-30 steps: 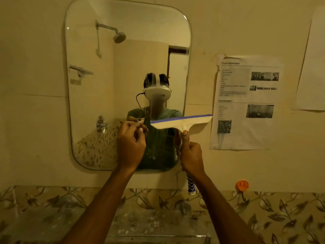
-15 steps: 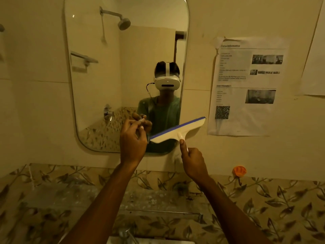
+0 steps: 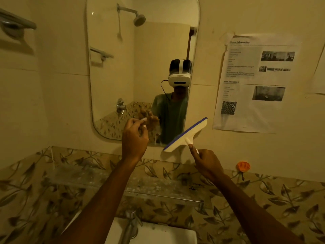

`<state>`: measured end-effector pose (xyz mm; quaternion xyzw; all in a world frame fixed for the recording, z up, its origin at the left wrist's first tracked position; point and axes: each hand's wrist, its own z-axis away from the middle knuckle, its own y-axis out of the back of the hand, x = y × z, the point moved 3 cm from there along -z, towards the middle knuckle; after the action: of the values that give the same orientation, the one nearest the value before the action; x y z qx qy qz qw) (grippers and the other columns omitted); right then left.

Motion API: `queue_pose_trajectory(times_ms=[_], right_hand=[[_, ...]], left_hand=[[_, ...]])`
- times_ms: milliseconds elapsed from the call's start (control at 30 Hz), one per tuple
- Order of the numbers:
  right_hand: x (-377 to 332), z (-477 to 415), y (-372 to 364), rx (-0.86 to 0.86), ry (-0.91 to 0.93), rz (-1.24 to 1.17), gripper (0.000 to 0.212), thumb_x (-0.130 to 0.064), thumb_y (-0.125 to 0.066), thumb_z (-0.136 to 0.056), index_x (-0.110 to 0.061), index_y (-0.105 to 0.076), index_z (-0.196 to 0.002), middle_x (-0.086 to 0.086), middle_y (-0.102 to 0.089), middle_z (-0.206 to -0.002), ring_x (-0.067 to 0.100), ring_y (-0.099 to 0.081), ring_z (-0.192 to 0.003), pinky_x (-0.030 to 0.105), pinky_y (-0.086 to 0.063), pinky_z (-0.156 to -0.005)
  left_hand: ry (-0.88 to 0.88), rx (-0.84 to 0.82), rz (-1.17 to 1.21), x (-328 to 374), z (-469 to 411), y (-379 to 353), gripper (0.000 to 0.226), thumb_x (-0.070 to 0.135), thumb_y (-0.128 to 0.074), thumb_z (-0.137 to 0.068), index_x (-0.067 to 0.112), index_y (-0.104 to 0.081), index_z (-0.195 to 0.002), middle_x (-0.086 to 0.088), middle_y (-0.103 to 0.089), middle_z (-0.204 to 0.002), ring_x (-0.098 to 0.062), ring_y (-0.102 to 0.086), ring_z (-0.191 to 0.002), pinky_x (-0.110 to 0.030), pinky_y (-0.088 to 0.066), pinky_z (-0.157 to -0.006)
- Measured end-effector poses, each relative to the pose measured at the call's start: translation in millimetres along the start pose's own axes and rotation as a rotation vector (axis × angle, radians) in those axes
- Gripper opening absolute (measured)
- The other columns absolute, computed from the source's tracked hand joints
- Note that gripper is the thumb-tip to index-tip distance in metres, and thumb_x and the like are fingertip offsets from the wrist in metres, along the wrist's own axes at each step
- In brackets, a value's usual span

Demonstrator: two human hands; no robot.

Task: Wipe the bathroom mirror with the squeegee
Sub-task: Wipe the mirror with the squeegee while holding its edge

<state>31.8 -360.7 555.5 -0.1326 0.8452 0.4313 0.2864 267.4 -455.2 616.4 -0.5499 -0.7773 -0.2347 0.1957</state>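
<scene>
Right hand [image 3: 207,162] fist curled round squeegee [image 3: 186,136] handle, index finger laid up the neck; handle mostly hidden in the grip. Squeegee head cream-white, wide flat T shape, blue rubber strip along top edge, tilted with right end high. It sits over the lower right corner of the mirror [image 3: 140,67]; blade contact with the glass can't be told. Left hand [image 3: 134,138] raised before the mirror's bottom edge, fingers curled in, tips bunched near the thumb; can't tell if it pinches anything. Printed sheet [image 3: 255,85] on the wall to the right, orange hook [image 3: 243,166] below it, glass shelf [image 3: 79,176] under the mirror, tap [image 3: 131,224] and basin [image 3: 158,233] lowest
</scene>
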Motion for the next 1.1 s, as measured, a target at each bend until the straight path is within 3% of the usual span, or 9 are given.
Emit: queue_pose_trajectory(times_ms=[133, 233, 300, 367, 467, 667, 900, 1100], right_hand=[[-31.4, 3.1, 12.4, 0.154, 0.005, -0.141, 0.071, -0.073, -0.029, -0.087, -0.014, -0.047, -0.053, 0.005, -0.045, -0.049, 0.018, -0.042, -0.047, 0.034, -0.036, -0.054], [-77.6, -6.5, 20.8, 0.259, 0.006, -0.305, 0.064, -0.064, -0.035, -0.091, -0.012, -0.049, -0.057, 0.005, -0.046, -0.051, 0.02, -0.042, -0.047, 0.033, -0.039, -0.053], [-110.3, -16.1, 24.0, 0.313, -0.001, -0.399, 0.059, -0.056, -0.037, -0.096, -0.013, -0.053, -0.061, 0.0, -0.051, -0.052, 0.012, -0.048, -0.042, 0.026, -0.042, -0.046], [-141.1, -26.0, 25.9, 0.364, 0.01, -0.456, 0.053, -0.049, -0.036, -0.101, -0.013, -0.06, -0.069, -0.003, -0.058, -0.055, 0.002, -0.054, -0.041, 0.016, -0.043, -0.041], [-188.1, -41.4, 32.3, 0.432, 0.038, -0.554, 0.05, -0.043, -0.035, -0.104, -0.012, -0.062, -0.075, -0.002, -0.063, -0.055, 0.001, -0.056, -0.042, 0.014, -0.043, -0.041], [-280.6, -73.9, 69.1, 0.499, 0.038, -0.687, 0.056, -0.045, -0.03, -0.105, -0.013, -0.045, -0.062, -0.009, -0.042, -0.031, 0.001, -0.036, -0.026, 0.013, -0.031, -0.03], [-330.0, -130.6, 120.1, 0.613, 0.009, -0.578, 0.057, -0.059, -0.029, -0.101, -0.016, -0.043, -0.066, -0.003, -0.04, -0.048, 0.009, -0.036, -0.035, 0.02, -0.033, -0.039], [-342.6, -148.7, 124.7, 0.572, 0.011, -0.631, 0.052, -0.053, -0.03, -0.103, -0.01, -0.054, -0.085, -0.003, -0.042, -0.046, 0.006, -0.037, -0.028, 0.016, -0.033, -0.034]], left_hand=[[-0.046, 0.008, -0.002, -1.7, -31.2, 24.5, 0.023, 0.011, -0.057, -0.091, 0.006, -0.065, -0.113, -0.012, -0.059, -0.112, -0.019, -0.057, -0.099, -0.01, -0.042, -0.079], [-0.088, -0.006, 0.028, -5.8, -66.6, 42.2, 0.026, 0.015, -0.059, -0.09, 0.009, -0.063, -0.115, -0.011, -0.059, -0.115, -0.025, -0.058, -0.105, -0.035, -0.053, -0.09], [-0.126, 0.001, 0.035, -7.0, -91.1, 56.8, 0.025, 0.019, -0.059, -0.09, 0.012, -0.063, -0.113, -0.009, -0.059, -0.114, -0.024, -0.059, -0.104, -0.044, -0.053, -0.091], [-0.15, 0.005, 0.052, -8.6, -115.9, 71.4, 0.024, 0.019, -0.059, -0.09, 0.012, -0.062, -0.113, -0.008, -0.058, -0.115, -0.022, -0.058, -0.104, -0.04, -0.053, -0.091], [-0.182, 0.021, 0.079, -11.4, -152.9, 89.1, 0.022, 0.017, -0.059, -0.09, 0.011, -0.061, -0.111, -0.007, -0.056, -0.117, -0.02, -0.058, -0.104, -0.033, -0.053, -0.091], [-0.217, 0.099, 0.073, -9.9, -220.5, 116.7, 0.027, 0.018, -0.06, -0.088, 0.014, -0.059, -0.115, -0.006, -0.053, -0.123, -0.022, -0.053, -0.113, -0.038, -0.048, -0.098], [0.05, 0.075, 0.129, -10.8, -258.2, 127.0, 0.045, 0.026, -0.059, -0.087, 0.014, -0.049, -0.129, -0.007, -0.049, -0.131, -0.025, -0.051, -0.117, -0.044, -0.042, -0.102], [0.237, 0.028, 0.229, -18.6, -265.7, 125.4, 0.042, 0.027, -0.057, -0.09, 0.014, -0.049, -0.129, -0.008, -0.048, -0.131, -0.026, -0.054, -0.114, -0.043, -0.047, -0.098]])
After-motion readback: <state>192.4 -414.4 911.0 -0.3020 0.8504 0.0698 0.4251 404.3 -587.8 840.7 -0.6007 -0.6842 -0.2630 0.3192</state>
